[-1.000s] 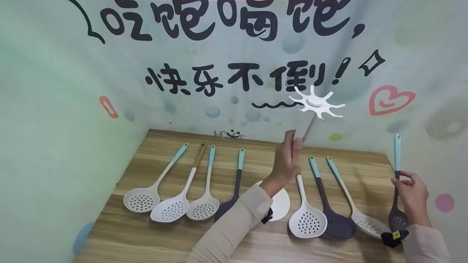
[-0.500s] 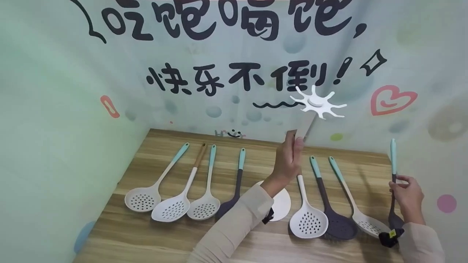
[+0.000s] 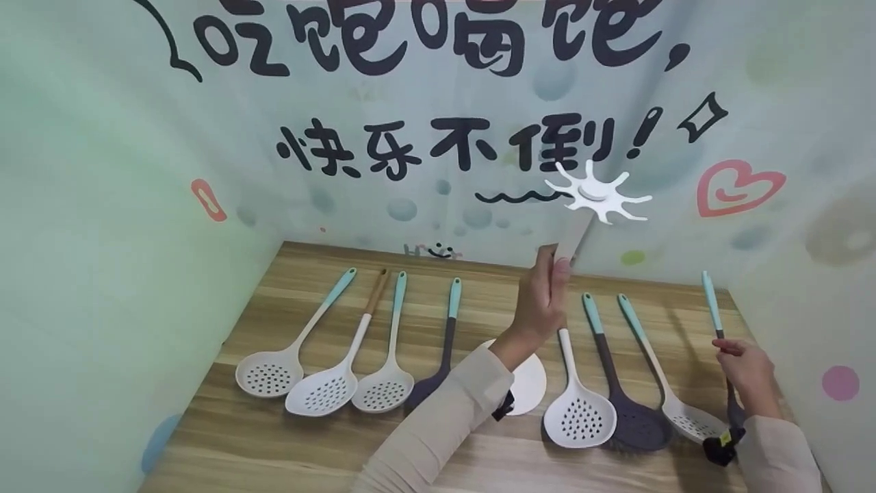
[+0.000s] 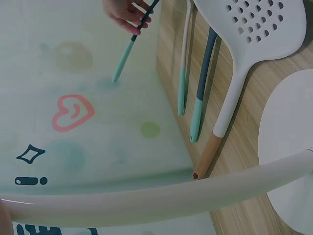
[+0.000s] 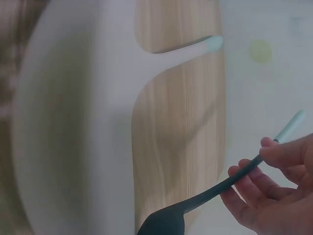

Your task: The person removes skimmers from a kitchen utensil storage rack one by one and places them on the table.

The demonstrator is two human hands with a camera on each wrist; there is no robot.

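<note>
My left hand (image 3: 544, 287) grips the white post of a utensil stand (image 3: 599, 193), whose top spreads into several hooks. Its round base shows behind my sleeve, and the post crosses the bottom of the left wrist view. At the right edge of the table, my right hand (image 3: 749, 373) pinches the shaft of a dark skimmer (image 3: 712, 301) between thumb and fingers. The turquoise handle end points up and leans left. In the head view the wrist and camera mostly hide the skimmer's head; in the right wrist view it is partly cut off by the frame.
A white skimmer (image 3: 582, 418), a dark utensil (image 3: 636, 424) and a pale skimmer (image 3: 691, 419) lie right of the stand. Left of it lie several more, among them a pale skimmer (image 3: 269, 374) and a dark one (image 3: 429, 388). A printed cloth wall (image 3: 410, 205) borders the wooden table (image 3: 274, 452).
My right hand has moved left and a little down with the dark skimmer, whose handle has gone from upright to leaning left. The left hand and the stand have stayed in place.
</note>
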